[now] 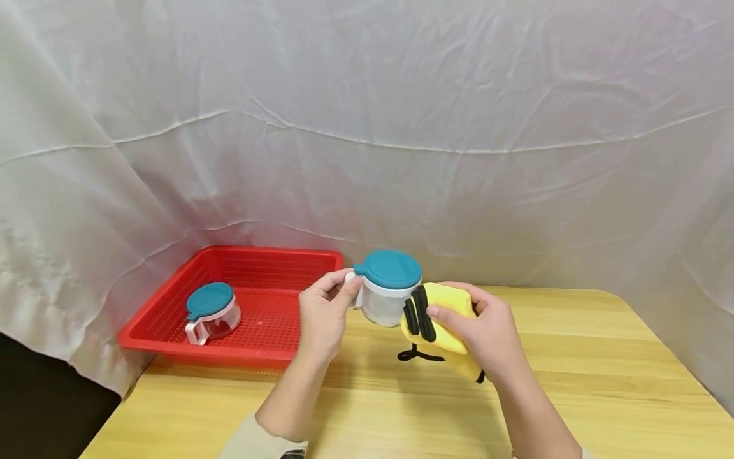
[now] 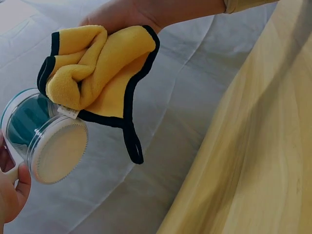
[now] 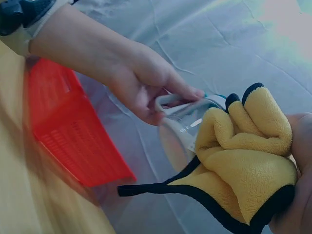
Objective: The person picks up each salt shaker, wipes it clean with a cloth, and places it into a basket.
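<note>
My left hand grips the white handle of a clear jar with a teal lid, held up over the table. In my right hand is a folded yellow cloth with black edging, pinched between thumb and fingers. The cloth lies against the right side of the jar. From the left wrist view, the jar's round base shows, and a black hanging loop dangles from the cloth. The right wrist view shows the cloth covering part of the jar.
A red plastic basket stands on the left of the wooden table. Inside it sits a second clear jar with a teal lid and white handle. A pale curtain hangs behind the table.
</note>
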Demonstrator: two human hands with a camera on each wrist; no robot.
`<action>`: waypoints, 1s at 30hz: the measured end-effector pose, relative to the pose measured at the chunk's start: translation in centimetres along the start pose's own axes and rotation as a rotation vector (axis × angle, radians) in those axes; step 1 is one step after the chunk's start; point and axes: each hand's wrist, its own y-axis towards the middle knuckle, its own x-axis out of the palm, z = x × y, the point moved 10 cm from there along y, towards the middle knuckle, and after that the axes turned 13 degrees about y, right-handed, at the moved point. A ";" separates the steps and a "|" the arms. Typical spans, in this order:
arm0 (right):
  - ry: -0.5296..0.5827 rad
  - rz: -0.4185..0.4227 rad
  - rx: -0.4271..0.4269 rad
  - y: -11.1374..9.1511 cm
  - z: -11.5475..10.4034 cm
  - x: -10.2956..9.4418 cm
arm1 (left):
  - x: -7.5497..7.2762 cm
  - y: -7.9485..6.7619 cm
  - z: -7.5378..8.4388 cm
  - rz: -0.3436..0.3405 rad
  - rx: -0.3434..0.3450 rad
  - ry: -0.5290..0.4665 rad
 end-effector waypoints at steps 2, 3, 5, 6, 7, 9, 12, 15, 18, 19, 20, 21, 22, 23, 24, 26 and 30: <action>-0.011 -0.003 0.007 0.1 -0.1 -0.2 | 0.0 -0.2 -0.1 0.006 -0.007 0.011; -0.015 -0.006 0.009 0.1 -0.1 -0.2 | 0.0 -0.3 -0.1 0.009 -0.008 0.020; -0.017 -0.015 0.006 0.0 -0.2 -0.1 | 0.2 -0.5 -0.1 0.012 0.000 0.046; -0.016 -0.020 0.003 -0.1 -0.2 0.0 | 0.2 -0.5 0.0 0.013 0.008 0.066; -0.017 -0.027 -0.003 -0.2 -0.3 0.2 | 0.4 -0.6 0.0 0.014 0.019 0.083; -0.014 -0.042 -0.011 -0.4 -0.3 0.8 | 0.6 -0.8 0.1 0.014 0.037 0.111; -0.019 -0.062 -0.030 -0.9 -0.3 1.7 | 0.8 -1.0 0.2 0.019 0.057 0.125; -0.027 -0.061 -0.041 -1.2 -0.4 2.2 | 0.9 -1.1 0.3 0.025 0.068 0.118; -0.037 -0.055 -0.051 -1.2 -0.5 2.2 | 0.9 -1.1 0.5 0.029 0.078 0.120; -0.039 -0.049 -0.049 -1.1 -0.5 2.0 | 0.9 -1.1 0.6 0.029 0.080 0.123; -0.041 -0.042 -0.046 -1.0 -0.5 1.8 | 0.9 -1.1 0.6 0.028 0.080 0.123; -0.040 -0.034 -0.043 -0.9 -0.5 1.5 | 0.9 -1.1 0.6 0.028 0.078 0.121; -0.043 -0.024 -0.038 -0.7 -0.4 1.1 | 0.8 -1.1 0.6 0.028 0.073 0.118; -0.047 -0.011 -0.031 -0.5 -0.4 0.7 | 0.7 -1.0 0.5 0.030 0.067 0.114; -0.050 0.000 -0.020 -0.3 -0.3 0.3 | 0.7 -1.0 0.4 0.031 0.059 0.107; -0.058 0.018 -0.002 0.0 -0.1 -0.4 | 0.5 -0.9 0.3 0.034 0.043 0.089; -0.059 0.018 0.015 0.3 0.2 -0.8 | 0.4 -0.8 0.1 0.042 0.022 0.059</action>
